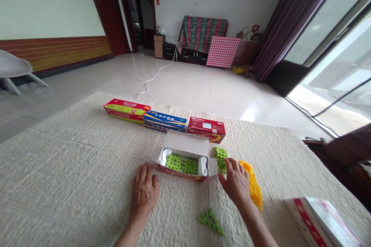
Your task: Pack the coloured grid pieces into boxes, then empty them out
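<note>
An open red box [184, 146] with a white inside lies on the cream table cover [72, 170]. Two green waffle tiles [182, 163] sit inside it. My left hand [144, 191] rests flat on the cover at the box's left end, fingers apart, holding nothing. My right hand [236, 180] is at the box's right end flap, its fingertips on or just beside another green tile [220, 153]; whether it grips that tile is unclear. Yellow tiles [255, 187] lie in a row to the right of that hand.
A green triangular piece [211, 220] lies near me between my arms. Three closed boxes, red-yellow [126, 110], blue [164, 120] and red [206, 128], line the table's far side. Another box [321, 222] sits at the near right corner. Dark furniture [344, 154] stands right.
</note>
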{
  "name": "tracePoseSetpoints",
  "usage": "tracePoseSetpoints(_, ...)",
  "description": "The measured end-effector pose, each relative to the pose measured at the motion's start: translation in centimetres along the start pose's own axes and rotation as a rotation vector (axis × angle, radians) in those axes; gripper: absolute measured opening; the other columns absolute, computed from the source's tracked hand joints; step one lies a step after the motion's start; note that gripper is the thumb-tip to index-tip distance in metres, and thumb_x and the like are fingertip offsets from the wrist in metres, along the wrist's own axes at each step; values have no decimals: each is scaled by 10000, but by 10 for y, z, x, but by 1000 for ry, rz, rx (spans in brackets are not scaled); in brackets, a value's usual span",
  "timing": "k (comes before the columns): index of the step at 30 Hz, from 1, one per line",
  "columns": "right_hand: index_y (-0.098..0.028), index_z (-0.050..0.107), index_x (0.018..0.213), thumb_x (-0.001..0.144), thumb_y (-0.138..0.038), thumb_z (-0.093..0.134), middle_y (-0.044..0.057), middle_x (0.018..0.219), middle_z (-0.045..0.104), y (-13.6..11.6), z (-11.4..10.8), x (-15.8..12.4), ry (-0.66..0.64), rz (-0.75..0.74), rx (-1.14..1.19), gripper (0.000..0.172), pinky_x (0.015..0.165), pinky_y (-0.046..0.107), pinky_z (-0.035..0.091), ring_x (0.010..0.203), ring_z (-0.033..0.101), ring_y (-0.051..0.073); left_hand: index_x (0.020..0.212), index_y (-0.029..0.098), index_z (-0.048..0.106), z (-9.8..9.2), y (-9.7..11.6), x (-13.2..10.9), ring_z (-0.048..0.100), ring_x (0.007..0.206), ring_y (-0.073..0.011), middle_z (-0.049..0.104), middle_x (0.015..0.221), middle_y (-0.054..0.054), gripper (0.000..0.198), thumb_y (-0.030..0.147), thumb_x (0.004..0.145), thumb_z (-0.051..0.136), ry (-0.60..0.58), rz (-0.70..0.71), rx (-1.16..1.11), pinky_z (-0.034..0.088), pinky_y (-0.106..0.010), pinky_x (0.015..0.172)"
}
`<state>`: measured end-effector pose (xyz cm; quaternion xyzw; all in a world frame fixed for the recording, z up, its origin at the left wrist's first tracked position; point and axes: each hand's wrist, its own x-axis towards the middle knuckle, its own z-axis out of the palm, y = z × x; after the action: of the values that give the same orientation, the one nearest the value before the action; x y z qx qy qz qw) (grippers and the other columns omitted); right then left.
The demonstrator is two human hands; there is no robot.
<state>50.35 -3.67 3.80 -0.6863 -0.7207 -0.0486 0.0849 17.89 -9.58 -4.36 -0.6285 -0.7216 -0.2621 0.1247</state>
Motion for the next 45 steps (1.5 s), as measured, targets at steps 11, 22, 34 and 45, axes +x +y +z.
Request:
tracePoseSetpoints(11,-154,562,1240,805,-304,638,158,1177,616,12,-6,8,19,41,10,466,807,444,423,1005,610,321,1184,87,637,-2,1,0,544,1221,-359,611,1288,-222,373,242,896,457,-11,-11,-20,451,-505,992)
tracePoseSetpoints(22,-249,560,1209,766,-330,714,96,1143,630,-69,-61,15,145,-270,464,476,870,476,460,1007,612,293,1200,92,635,2,-6,-4,548,1232,-368,615,1290,-223,381,243,891,471,29,-12,-127,479,-553,983)
tracePoseSetpoints(34,-189,587,1192,752,-223,712,111,1155,632,-132,-54,22,-27,-352,501,458,893,426,491,1042,625,284,1038,161,719,5,-15,-4,663,1076,-266,713,1137,-140,315,179,890,441,153,-23,-250,563,-449,925)
tracePoseSetpoints(45,-238,624,1097,928,-302,484,91,1115,663,-40,-34,4,322,-113,513,229,821,379,529,994,656,240,1019,155,716,3,-14,-4,665,1068,-266,709,1141,-140,312,144,869,443,136,-13,-216,556,-437,923)
